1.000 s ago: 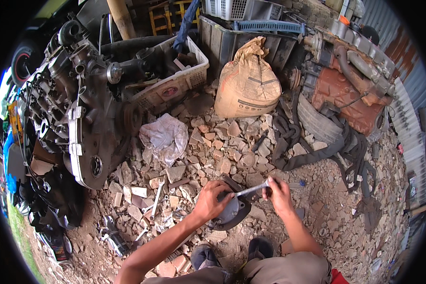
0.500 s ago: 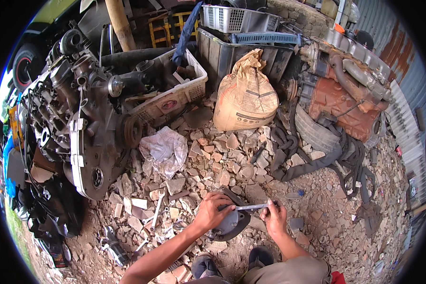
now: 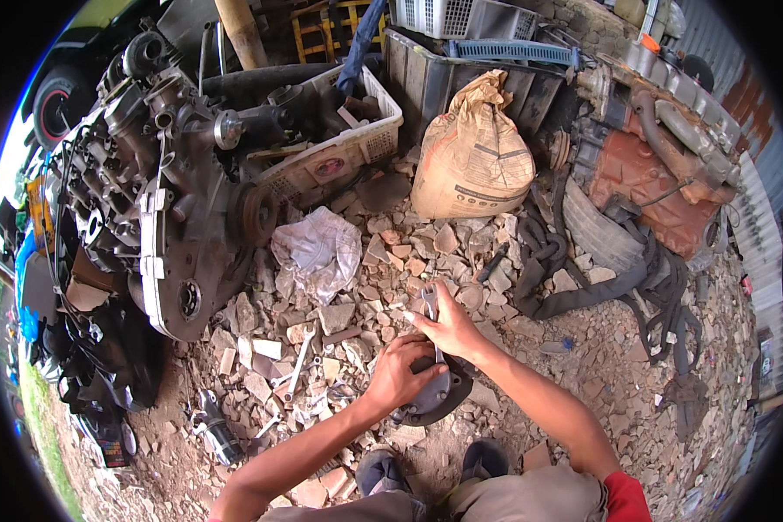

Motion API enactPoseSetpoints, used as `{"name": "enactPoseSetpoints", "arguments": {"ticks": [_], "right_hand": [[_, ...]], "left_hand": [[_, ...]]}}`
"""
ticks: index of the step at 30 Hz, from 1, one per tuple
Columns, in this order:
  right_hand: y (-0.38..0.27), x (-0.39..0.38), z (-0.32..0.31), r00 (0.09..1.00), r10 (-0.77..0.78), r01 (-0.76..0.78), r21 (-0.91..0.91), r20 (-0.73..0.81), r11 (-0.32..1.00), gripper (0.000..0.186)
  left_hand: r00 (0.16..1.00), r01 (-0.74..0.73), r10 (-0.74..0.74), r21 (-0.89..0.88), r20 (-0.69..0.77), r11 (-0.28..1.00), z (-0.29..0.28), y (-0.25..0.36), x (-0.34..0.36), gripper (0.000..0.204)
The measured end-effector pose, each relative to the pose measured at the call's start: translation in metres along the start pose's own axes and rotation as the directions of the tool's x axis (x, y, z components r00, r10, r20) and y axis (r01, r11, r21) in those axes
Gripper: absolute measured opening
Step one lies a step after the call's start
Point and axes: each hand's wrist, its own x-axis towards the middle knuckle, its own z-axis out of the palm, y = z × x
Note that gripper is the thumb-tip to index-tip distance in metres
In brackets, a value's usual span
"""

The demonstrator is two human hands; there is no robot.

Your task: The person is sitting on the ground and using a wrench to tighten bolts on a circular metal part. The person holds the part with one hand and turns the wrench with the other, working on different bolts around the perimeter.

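**Wrench on a dark round part, amid rubble**

The engine [image 3: 148, 200] fills the view from nine to eleven o'clock, greasy and grey, its pulley facing the rubble. At two o'clock sits a rusty engine block [image 3: 661, 174], with a tyre [image 3: 596, 230] and black straps [image 3: 574, 287] slumped against it. A tan sack [image 3: 474, 157] stands at twelve, tied at the neck, and a white crate [image 3: 339, 143] of parts lies just left of it. Broken stone covers the ground [image 3: 322, 322] between them. A crumpled white bag [image 3: 322, 252] rests at the centre, and a loose spanner [image 3: 297, 361] lies in the stones at about seven o'clock.

The work sits just below centre, toward six o'clock, above the person's shoes: a dark round part [image 3: 435, 396], dished and dull grey-black, lying on the rubble. The left hand [image 3: 400, 374] is clamped over its upper left edge, steadying it. The right hand [image 3: 451, 329] is closed around a wrench [image 3: 431, 309], whose bright head points up toward twelve while the shank runs down to the part.

How far along: the part is off any machine and on the ground, so removal looks done. The wrench is engaged or close to it, which suggests a fastener is mid-turn. I cannot tell whether it is being loosened or tightened, nor how many fasteners remain, since the hands cover most of the face.
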Motion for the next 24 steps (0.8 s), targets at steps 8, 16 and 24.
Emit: {"name": "enactPoseSetpoints", "arguments": {"ticks": [8,16,24], "right_hand": [[-0.029,-0.014,-0.021,0.916,0.260,-0.133,-0.380,0.306,0.916,0.062],[-0.054,-0.045,-0.007,0.978,0.056,0.038,-0.436,0.202,0.899,0.037],[-0.062,-0.051,-0.010,0.931,-0.100,0.213,-0.298,0.352,0.931,0.032]], "left_hand": [[0.994,0.053,-0.066,0.136,0.086,0.989,-0.002,-0.006,-0.002,0.040],[0.987,-0.044,0.052,-0.059,0.149,0.997,-0.012,-0.021,-0.007,0.027],[0.938,0.160,-0.089,-0.189,0.336,0.969,-0.021,-0.022,-0.013,0.019]]}}
